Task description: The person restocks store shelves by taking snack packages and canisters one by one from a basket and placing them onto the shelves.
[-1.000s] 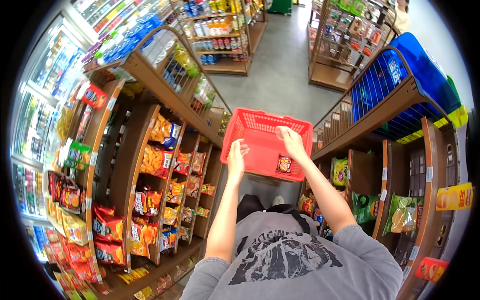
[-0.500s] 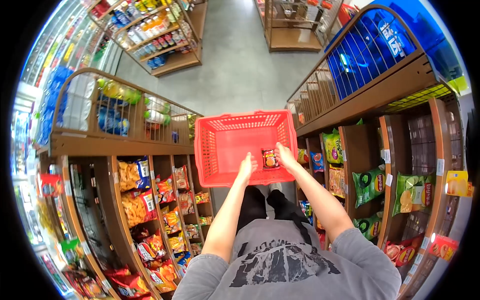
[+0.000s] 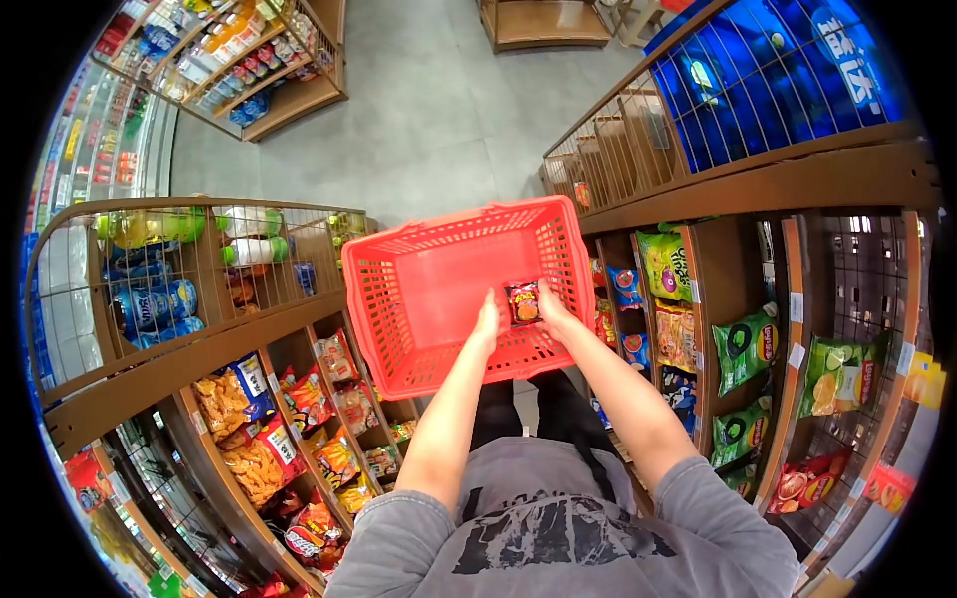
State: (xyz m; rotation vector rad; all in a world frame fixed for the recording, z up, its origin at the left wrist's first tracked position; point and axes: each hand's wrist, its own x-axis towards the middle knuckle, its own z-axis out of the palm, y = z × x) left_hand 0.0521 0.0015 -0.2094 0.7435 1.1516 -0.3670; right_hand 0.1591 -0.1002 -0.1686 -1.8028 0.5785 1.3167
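Observation:
In front of me is a red plastic shopping basket [image 3: 429, 289] with slotted sides. Both my forearms reach over its near rim. A small black-and-red snack packet [image 3: 523, 303] is inside, towards the right, its printed front facing up at me. My right hand [image 3: 551, 307] grips it at the right edge, its fingertips partly hidden. Just left of the packet is my left hand [image 3: 486, 323], fingers stretched out and close together, palm turned inward. It holds nothing, and I cannot tell whether it touches the packet's edge.
Snack shelves flank me, with orange snack bags [image 3: 261, 463] on the left and green chip bags [image 3: 746, 349] on the right. Wire-railed shelf tops hold bottles [image 3: 159, 304] and blue packs [image 3: 778, 90]. Grey floor [image 3: 419, 120] and a drinks shelf [image 3: 299, 100] lie ahead.
The view has shifted, and the basket sits slightly further left and tilted. The packet and my right hand have come closer to my left hand.

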